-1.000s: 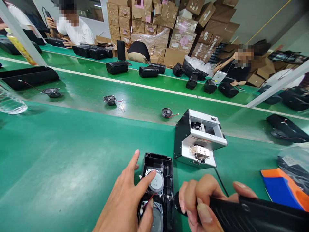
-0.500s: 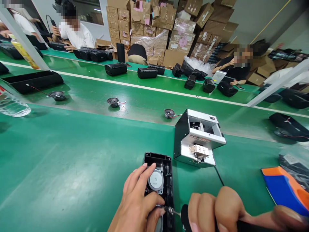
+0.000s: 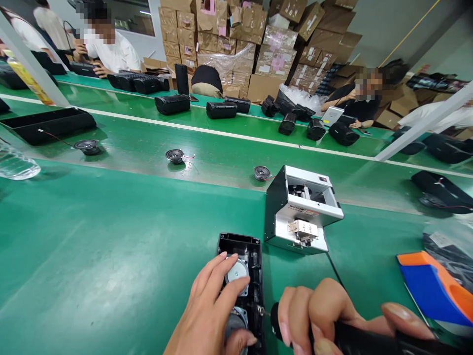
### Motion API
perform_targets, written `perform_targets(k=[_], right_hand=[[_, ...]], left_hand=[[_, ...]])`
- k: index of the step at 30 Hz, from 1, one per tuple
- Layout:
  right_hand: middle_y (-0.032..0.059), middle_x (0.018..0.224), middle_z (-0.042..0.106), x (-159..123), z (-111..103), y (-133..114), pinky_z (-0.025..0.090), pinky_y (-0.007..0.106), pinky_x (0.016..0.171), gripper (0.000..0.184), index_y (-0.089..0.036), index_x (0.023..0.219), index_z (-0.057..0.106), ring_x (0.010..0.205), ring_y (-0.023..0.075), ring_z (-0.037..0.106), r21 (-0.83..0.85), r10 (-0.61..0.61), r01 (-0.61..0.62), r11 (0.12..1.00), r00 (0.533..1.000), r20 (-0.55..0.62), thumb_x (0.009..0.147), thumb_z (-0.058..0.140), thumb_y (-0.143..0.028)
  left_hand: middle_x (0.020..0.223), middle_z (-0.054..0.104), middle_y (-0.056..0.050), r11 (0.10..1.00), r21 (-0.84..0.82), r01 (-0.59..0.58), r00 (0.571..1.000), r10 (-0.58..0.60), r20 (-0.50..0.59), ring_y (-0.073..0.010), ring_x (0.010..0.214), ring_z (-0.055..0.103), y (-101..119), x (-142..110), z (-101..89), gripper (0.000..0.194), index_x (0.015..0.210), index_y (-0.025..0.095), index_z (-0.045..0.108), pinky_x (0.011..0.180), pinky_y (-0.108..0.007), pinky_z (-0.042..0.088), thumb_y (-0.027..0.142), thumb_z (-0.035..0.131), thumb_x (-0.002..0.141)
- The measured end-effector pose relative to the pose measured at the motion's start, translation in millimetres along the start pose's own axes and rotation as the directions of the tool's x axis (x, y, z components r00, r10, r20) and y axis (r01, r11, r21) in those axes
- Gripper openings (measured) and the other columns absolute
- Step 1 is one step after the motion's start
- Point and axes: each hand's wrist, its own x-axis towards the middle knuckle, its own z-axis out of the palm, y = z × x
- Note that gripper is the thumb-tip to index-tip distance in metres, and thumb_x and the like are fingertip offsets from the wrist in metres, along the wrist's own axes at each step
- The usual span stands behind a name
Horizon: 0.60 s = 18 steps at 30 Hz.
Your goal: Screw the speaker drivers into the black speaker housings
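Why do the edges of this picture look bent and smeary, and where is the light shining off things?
Head view: wide lens bows the white belt line; the right hand and screwdriver blur at the bottom edge; soft glare on the green table; faces are pixelated.

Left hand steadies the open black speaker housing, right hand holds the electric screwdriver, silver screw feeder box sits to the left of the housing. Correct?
Not quite. The head view shows the silver screw feeder box to the right of the open black speaker housing, not left. The left hand steadies the housing and the right hand holds the electric screwdriver.
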Motion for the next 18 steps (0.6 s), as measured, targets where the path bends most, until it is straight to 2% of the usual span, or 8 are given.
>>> perform_targets(k=[2,3,5,9,13,18], right_hand=[[-0.0035,0.083,0.056,0.2,0.5,4.3,0.061,0.039,0.06,0.056,-0.039,0.127,0.061,0.07,0.0226,0.067,-0.003,-0.007,0.007,1.0,1.0,-0.004,0.087,0.099,-0.043],[-0.0039,0.083,0.057,-0.9,1.0,6.7,0.061,0.038,0.059,0.057,-0.039,0.13,0.06,0.068,0.0216,0.066,-0.001,-0.015,0.015,1.0,1.0,-0.012,0.089,0.098,-0.041],[-0.0052,0.082,0.057,-4.6,2.7,11.9,0.058,0.035,0.056,0.055,-0.04,0.139,0.056,0.062,0.0182,0.063,0.011,-0.053,0.054,0.998,0.997,-0.047,0.097,0.091,-0.033],[-0.0071,0.082,0.057,-11.9,6.9,20.9,0.051,0.03,0.052,0.055,-0.041,0.152,0.042,0.057,0.0132,0.055,0.056,-0.125,0.131,0.99,0.987,-0.1,0.11,0.071,-0.019],[-0.0062,0.085,0.057,-14.5,7.7,24.4,0.05,0.03,0.054,0.055,-0.041,0.152,0.044,0.06,0.0129,0.055,0.087,-0.074,0.084,0.993,0.991,-0.108,0.11,0.069,-0.016],[-0.0061,0.085,0.056,-13.4,6.9,26.7,0.05,0.03,0.054,0.056,-0.042,0.152,0.044,0.06,0.0134,0.056,0.103,-0.059,0.067,0.992,0.995,-0.081,0.109,0.07,-0.015]], left_hand=[[0.176,0.052,-0.011,0.997,-0.061,0.048,0.999,-0.047,0.018,-0.0393,0.166,0.044,-0.8,-1.7,1.5,0.12,0.168,0.038,0.039,0.128,-0.069,0.053,-0.007,0.076,0.064],[0.177,0.051,-0.009,0.994,-0.085,0.073,0.997,-0.071,0.024,-0.0383,0.167,0.043,-1.0,-2.2,2.1,0.132,0.174,0.042,0.027,0.13,-0.067,0.052,-0.008,0.077,0.062],[0.179,0.049,-0.006,0.988,-0.115,0.107,0.994,-0.104,0.027,-0.0379,0.168,0.042,-1.0,-2.8,3.0,0.144,0.178,0.047,0.014,0.131,-0.065,0.051,-0.007,0.081,0.062],[0.181,0.046,-0.005,0.984,-0.125,0.126,0.992,-0.124,0.025,-0.0382,0.168,0.042,2.4,-2.7,1.7,0.144,0.179,0.048,0.011,0.131,-0.062,0.052,-0.003,0.085,0.067],[0.18,0.048,0.002,0.98,-0.11,0.166,0.986,-0.166,0.012,-0.0344,0.168,0.044,7.9,-1.9,-0.6,0.149,0.176,0.056,0.009,0.132,-0.057,0.052,-0.006,0.083,0.062],[0.178,0.051,-0.002,0.984,-0.11,0.14,0.99,-0.138,0.022,-0.0354,0.167,0.045,8.1,-1.7,0.3,0.145,0.177,0.053,0.009,0.131,-0.062,0.053,0.001,0.09,0.068]])
